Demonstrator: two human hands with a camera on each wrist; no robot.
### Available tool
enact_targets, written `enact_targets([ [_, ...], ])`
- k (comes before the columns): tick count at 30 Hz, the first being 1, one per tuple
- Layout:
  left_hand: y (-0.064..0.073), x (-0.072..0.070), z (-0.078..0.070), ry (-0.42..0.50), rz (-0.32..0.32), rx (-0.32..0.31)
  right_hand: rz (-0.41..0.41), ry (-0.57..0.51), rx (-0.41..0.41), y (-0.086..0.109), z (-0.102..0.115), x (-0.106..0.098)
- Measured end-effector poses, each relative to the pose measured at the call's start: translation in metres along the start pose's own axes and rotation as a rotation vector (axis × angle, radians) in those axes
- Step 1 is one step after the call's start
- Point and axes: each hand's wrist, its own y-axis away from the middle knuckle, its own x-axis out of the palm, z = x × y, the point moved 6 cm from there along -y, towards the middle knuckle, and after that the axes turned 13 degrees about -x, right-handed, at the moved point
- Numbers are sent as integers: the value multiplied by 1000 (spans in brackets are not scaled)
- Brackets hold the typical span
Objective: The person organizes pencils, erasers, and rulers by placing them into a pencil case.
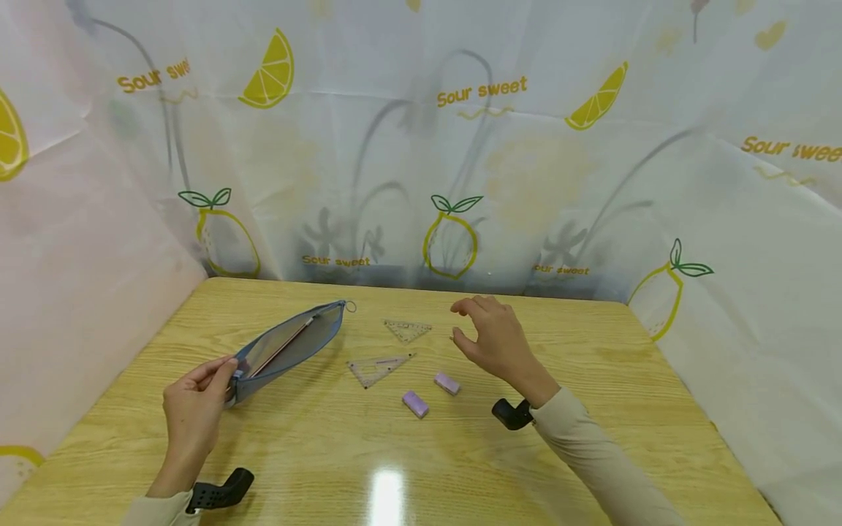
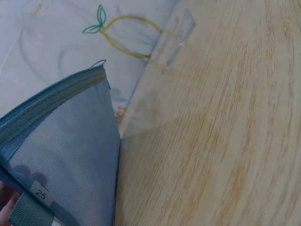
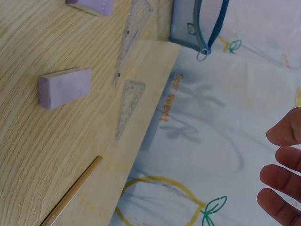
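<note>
On the left, my left hand (image 1: 194, 409) pinches the near end of a blue mesh zipper pouch (image 1: 296, 358), whose mouth gapes. A slim pencil-like stick (image 1: 283, 347) lies inside. My right hand (image 1: 493, 340) hovers over the table with its fingers apart and bent, holding nothing. Beneath it, a yellow-brown pencil (image 3: 73, 190) shows in the right wrist view, mostly hidden by the hand in the head view. To its left are two purple erasers, the nearer eraser (image 1: 415, 404) and the farther eraser (image 1: 447, 383), and two clear set squares, one large (image 1: 378, 369) and one small (image 1: 407, 331).
The wood-grain table (image 1: 316, 453) runs back to a white lemon-print sheet (image 1: 395, 161), which also rises on the left and right sides. Black wrist cameras (image 1: 220, 491) are strapped to both wrists.
</note>
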Motion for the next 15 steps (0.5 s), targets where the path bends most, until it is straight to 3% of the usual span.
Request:
enact_targets([
  [15,-2,1,2,19,2,-48,55,36,64,22,-18,-12],
])
